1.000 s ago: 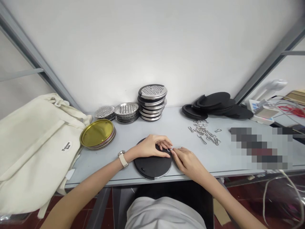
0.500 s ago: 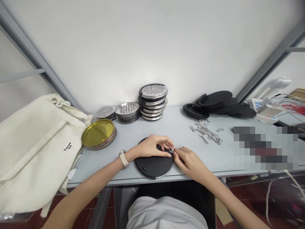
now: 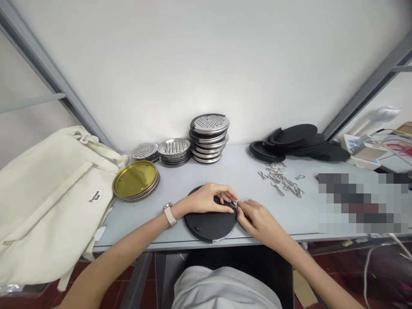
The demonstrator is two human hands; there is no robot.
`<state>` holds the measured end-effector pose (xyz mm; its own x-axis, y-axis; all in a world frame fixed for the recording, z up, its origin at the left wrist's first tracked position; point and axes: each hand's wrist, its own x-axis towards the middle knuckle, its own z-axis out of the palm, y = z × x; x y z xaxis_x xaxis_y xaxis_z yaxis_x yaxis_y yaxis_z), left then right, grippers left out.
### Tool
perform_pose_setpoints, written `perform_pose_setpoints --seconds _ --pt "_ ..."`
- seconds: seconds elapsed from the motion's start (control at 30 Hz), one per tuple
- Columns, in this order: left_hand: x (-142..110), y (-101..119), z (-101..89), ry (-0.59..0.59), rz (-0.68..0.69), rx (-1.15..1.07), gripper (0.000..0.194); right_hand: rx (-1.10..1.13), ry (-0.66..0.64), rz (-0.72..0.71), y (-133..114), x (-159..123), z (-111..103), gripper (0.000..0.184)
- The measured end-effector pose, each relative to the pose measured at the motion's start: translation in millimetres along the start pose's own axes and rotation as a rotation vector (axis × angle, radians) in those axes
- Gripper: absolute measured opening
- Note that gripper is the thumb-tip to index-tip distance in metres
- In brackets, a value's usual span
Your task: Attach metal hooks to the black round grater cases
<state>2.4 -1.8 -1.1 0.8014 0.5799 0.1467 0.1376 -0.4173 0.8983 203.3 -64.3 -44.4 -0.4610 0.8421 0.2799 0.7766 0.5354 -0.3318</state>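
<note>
A round black disc (image 3: 210, 223) with a silver rim along part of its edge lies near the table's front edge. My left hand (image 3: 210, 198), with a watch at the wrist, rests over its far half, thumb and curled fingers closed at the disc's right edge. Between both hands' fingertips shows a small wire snap clip (image 3: 232, 204), mostly hidden. My right hand (image 3: 252, 216) pinches this clip at the disc's right rim. Whether the clip passes through the disc I cannot tell.
Behind the hands stand stacks of round metal grater plates (image 3: 174, 148) and a taller stack of black-edged graters (image 3: 210, 124). Gold lids (image 3: 135, 178) and a cream backpack (image 3: 54, 193) are left. Loose snap clips (image 3: 283, 182) and black discs (image 3: 292, 137) lie right.
The view has shifted slightly, so everything appears a little to the right. Both hands stay at the disc's edge, and less of the clip shows between the fingertips.
</note>
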Motion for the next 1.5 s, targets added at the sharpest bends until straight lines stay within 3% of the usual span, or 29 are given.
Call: perform_pose_setpoints --seconds 0.8,1.5 --pt "-1.4 7.3 -0.5 0.028 0.032 0.141 0.024 0.000 0.020 -0.010 -0.9 0.9 -0.2 0.026" --pt "-1.7 8.1 -0.7 0.032 0.000 0.058 0.030 0.007 0.037 -0.029 -1.9 0.6 -1.0 0.027"
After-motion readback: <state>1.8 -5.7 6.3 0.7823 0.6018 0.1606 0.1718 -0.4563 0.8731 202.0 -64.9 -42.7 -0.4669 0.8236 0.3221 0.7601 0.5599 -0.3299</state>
